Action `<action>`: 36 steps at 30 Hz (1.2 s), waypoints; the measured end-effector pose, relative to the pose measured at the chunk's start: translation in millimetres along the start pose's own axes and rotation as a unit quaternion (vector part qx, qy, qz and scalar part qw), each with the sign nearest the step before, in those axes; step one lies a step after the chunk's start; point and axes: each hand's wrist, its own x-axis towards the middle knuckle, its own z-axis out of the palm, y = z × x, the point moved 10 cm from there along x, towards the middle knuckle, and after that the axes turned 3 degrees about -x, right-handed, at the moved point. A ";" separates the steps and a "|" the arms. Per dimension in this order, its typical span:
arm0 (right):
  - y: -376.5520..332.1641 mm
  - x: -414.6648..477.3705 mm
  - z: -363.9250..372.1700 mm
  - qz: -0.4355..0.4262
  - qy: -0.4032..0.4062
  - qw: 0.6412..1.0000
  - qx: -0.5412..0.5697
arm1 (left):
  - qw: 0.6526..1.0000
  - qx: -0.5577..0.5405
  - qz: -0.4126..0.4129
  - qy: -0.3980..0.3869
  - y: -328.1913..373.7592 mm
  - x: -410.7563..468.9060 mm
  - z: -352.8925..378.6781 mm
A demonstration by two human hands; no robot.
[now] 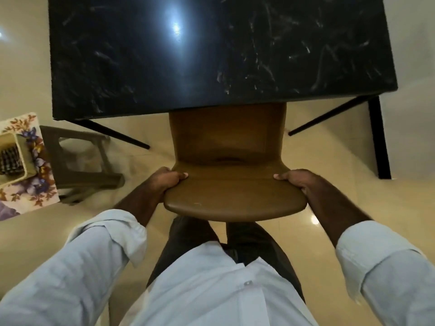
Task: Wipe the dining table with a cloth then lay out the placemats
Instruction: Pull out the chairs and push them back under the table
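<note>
Head view: no legible writing. Left hand [168,180] and right hand [297,181] grip brown chair [231,191] backrest; black marble-pattern dining table [211,55] on glossy cream floor [412,172].

Glossy cream floor [329,149] reflects a light. A brown chair [227,147] sits tucked under the black marbled surface [211,55]; left of the chair, a grey plastic stool [80,161].

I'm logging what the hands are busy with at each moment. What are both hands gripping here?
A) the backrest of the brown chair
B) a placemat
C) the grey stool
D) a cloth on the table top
A: the left hand and right hand each clasp one side of the brown chair at its backrest, its seat partly tucked under the black table.
</note>
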 end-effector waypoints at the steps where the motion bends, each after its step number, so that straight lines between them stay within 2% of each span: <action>1: -17.3 -11.2 -8.1 -0.046 -0.012 0.999 0.008 | 1.000 -0.006 -0.004 0.004 8.2 1.4 2.4; 3: -45.7 -33.3 -24.0 -0.136 -0.067 0.988 0.042 | 1.000 -0.020 -0.008 0.015 23.7 6.8 7.7; 7: -97.8 -30.5 -44.7 -0.176 -0.122 0.976 0.045 | 0.998 -0.056 -0.016 0.032 48.0 18.1 15.4; 12: -125.4 17.7 -42.0 -0.101 -0.097 0.989 -0.048 | 0.997 -0.063 -0.030 0.036 64.5 27.6 13.5; 14: -117.6 28.6 -46.8 -0.063 -0.077 0.994 -0.046 | 0.996 -0.070 -0.033 0.033 65.3 28.1 14.6; 18: -121.0 26.2 -44.6 -0.083 -0.094 0.992 -0.024 | 0.995 -0.084 -0.034 0.031 69.3 28.2 13.1; 23: -121.8 54.2 -31.4 0.030 -0.033 0.995 -0.092 | 0.996 -0.075 -0.042 0.025 68.0 29.5 9.9; 36: -104.5 59.4 -34.1 0.043 -0.013 0.994 -0.103 | 0.997 -0.058 -0.049 0.019 64.4 34.4 6.6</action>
